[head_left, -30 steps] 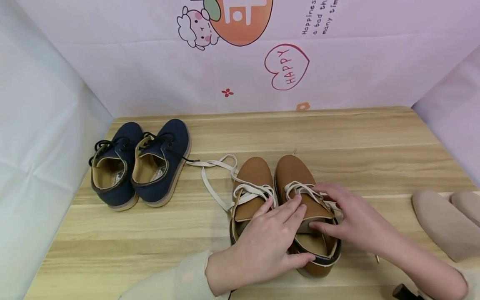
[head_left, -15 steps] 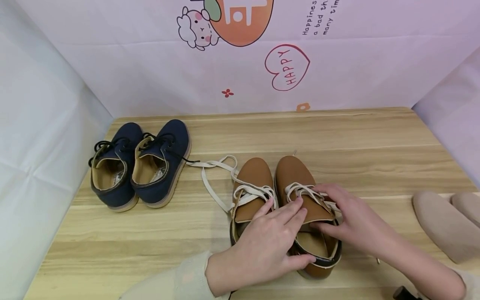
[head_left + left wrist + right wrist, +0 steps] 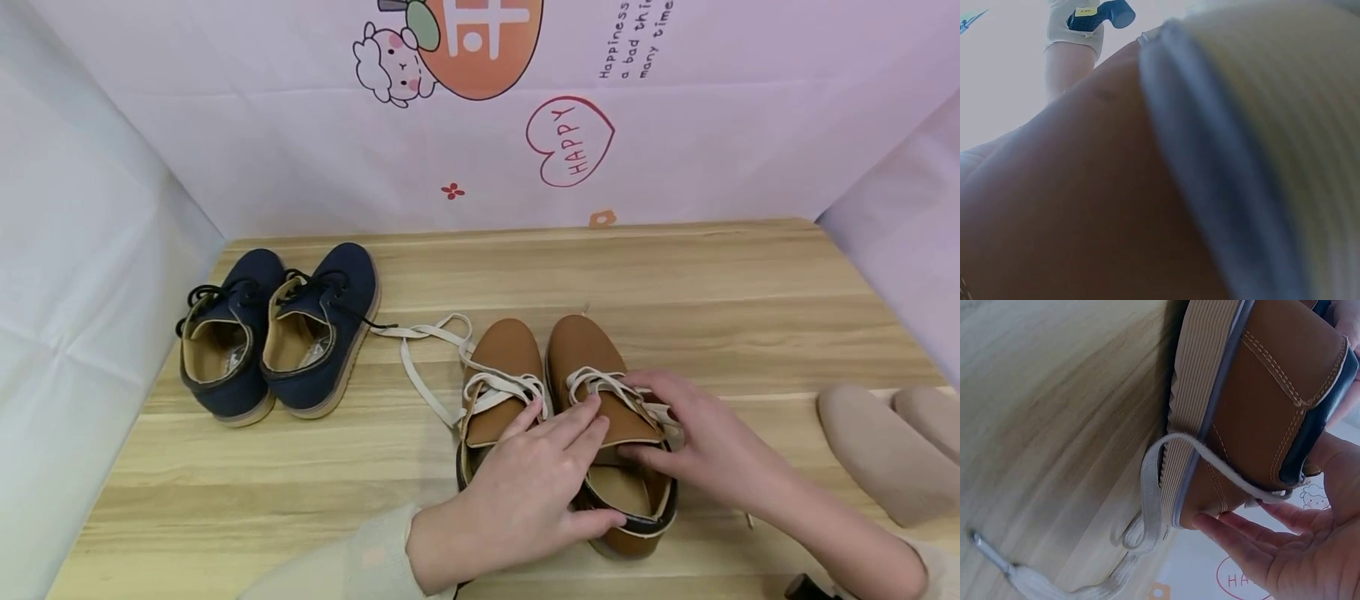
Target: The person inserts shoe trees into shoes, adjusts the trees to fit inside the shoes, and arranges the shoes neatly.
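Observation:
Two brown lace-up shoes stand side by side, toes pointing away. On the right-hand shoe (image 3: 581,346), my right hand (image 3: 697,442) grips the side of the opening, thumb inside and fingers outside by the eyelets. The right wrist view shows those fingers along the upper, beside a loose white lace (image 3: 1154,475) hanging over the sole to the table. My left hand (image 3: 521,492) reaches across with fingers extended, fingertips at that shoe's tongue and thumb at its heel collar. It hides the rear of the left-hand brown shoe (image 3: 506,342), whose long white lace (image 3: 420,375) trails left.
Navy shoes (image 3: 318,333) with black laces stand at the left, one lace reaching toward the white one. Plain beige shoes (image 3: 877,450) lie at the right edge. A printed white cloth (image 3: 300,150) rises behind the wooden table (image 3: 262,517).
The head view has shifted slightly, so the scene sits a little lower. Both hands keep nearly the same places on the brown shoes.

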`<state>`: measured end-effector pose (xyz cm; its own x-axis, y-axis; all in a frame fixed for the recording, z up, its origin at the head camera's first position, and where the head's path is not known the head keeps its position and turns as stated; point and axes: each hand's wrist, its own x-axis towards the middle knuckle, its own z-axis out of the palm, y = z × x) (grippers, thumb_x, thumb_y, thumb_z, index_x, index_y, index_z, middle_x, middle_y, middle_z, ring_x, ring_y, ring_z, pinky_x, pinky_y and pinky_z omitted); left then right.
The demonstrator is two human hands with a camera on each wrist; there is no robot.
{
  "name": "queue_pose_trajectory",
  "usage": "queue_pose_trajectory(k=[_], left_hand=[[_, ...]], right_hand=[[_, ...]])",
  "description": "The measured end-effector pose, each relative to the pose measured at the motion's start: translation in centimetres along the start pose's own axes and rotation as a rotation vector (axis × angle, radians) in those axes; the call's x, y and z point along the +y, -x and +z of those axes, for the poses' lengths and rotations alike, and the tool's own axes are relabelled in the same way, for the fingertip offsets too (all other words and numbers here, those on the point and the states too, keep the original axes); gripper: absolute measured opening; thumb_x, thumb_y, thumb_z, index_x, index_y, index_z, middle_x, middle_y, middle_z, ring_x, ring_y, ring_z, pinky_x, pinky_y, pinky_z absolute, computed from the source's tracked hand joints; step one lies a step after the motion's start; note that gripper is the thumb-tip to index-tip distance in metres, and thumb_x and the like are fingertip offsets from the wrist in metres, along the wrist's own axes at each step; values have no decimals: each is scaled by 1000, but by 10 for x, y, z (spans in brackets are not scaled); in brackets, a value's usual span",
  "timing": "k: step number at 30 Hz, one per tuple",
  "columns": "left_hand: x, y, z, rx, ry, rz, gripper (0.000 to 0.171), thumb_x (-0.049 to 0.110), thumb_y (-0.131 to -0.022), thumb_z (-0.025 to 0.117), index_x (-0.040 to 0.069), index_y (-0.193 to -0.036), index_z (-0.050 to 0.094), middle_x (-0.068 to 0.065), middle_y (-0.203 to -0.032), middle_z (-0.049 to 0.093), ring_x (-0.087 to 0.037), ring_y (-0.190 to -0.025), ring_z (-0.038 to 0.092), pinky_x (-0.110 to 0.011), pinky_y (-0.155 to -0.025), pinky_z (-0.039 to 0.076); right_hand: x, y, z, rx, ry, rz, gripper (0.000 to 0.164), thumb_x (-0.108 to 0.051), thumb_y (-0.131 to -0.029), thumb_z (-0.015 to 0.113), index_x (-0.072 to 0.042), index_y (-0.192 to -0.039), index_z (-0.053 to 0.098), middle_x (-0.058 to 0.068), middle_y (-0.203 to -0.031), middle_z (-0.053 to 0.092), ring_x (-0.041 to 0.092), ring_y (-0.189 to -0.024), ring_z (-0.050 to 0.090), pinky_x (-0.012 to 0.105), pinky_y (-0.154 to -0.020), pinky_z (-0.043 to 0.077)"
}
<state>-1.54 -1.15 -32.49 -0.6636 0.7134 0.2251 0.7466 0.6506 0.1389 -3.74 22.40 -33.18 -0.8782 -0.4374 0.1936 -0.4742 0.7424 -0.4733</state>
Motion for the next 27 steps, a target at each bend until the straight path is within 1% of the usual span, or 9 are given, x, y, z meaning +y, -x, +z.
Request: queue_pose_trajectory(k=[3, 7, 11, 13, 15, 18, 21, 24, 27], left_hand=[[-2, 1, -1, -26, 25, 7, 81, 68, -87, 61, 9, -143, 54, -7, -155, 45, -12, -139, 48, -46, -115, 39], [-10, 4, -8, -72, 141, 18, 78, 65, -91, 56, 8, -145, 51, -7, -160, 37, -13, -144, 40, -49, -115, 38], [-24, 12, -16, -89, 249, 48, 75, 59, -94, 57, 9, -149, 46, -6, -162, 33, -18, -149, 32, -47, -118, 35], [-33, 19, -21, -83, 280, 61, 77, 57, -92, 61, 11, -151, 42, -5, -163, 31, -22, -151, 28, -45, -119, 32], [-43, 26, -26, -77, 304, 56, 83, 57, -89, 65, 14, -154, 38, -3, -164, 27, -24, -153, 23, -45, -120, 29], [-59, 40, -32, -59, 339, -7, 94, 61, -83, 69, 18, -157, 31, 3, -166, 19, -23, -155, 16, -52, -118, 30], [-73, 55, -36, -61, 335, -95, 108, 70, -76, 69, 21, -160, 22, 6, -167, 12, -23, -155, 13, -55, -116, 31], [-84, 69, -35, -97, 319, -159, 124, 76, -67, 71, 19, -161, 13, 3, -168, 6, -26, -155, 14, -55, -116, 31], [-93, 78, -27, -158, 316, -186, 138, 76, -61, 75, 16, -161, 3, -5, -168, 4, -30, -154, 17, -55, -117, 30]], right_hand=[[1, 1, -1, -23, -51, 17, 65, -22, -76, 87, -24, -133, 56, -7, -125, 65, 14, -107, 64, 42, -81, 58], [6, 4, -5, -55, -94, 7, 68, -26, -80, 84, -27, -139, 52, -7, -132, 61, 8, -114, 60, 40, -82, 58], [15, 9, -9, -105, -97, -39, 82, -27, -80, 84, -26, -150, 41, -4, -145, 53, -1, -126, 50, 35, -90, 56], [19, 13, -11, -140, -104, -49, 89, -27, -80, 83, -25, -155, 34, -2, -151, 47, -5, -132, 43, 33, -92, 55], [23, 18, -13, -166, -117, -52, 96, -27, -80, 83, -22, -158, 27, 1, -156, 42, -9, -136, 37, 26, -96, 52], [28, 25, -15, -190, -176, -69, 107, -26, -77, 85, -18, -160, 19, 5, -161, 34, -10, -139, 30, 16, -101, 44], [30, 27, -15, -218, -255, -95, 117, -33, -71, 87, -14, -161, 15, 8, -165, 25, -9, -144, 24, 9, -106, 32], [30, 28, -13, -266, -297, -92, 128, -42, -65, 88, -14, -161, 8, 12, -167, 17, -9, -146, 15, 5, -109, 21], [28, 28, -9, -313, -297, -75, 137, -44, -59, 88, -15, -161, 2, 14, -168, 9, -13, -144, 6, -1, -107, 10]])
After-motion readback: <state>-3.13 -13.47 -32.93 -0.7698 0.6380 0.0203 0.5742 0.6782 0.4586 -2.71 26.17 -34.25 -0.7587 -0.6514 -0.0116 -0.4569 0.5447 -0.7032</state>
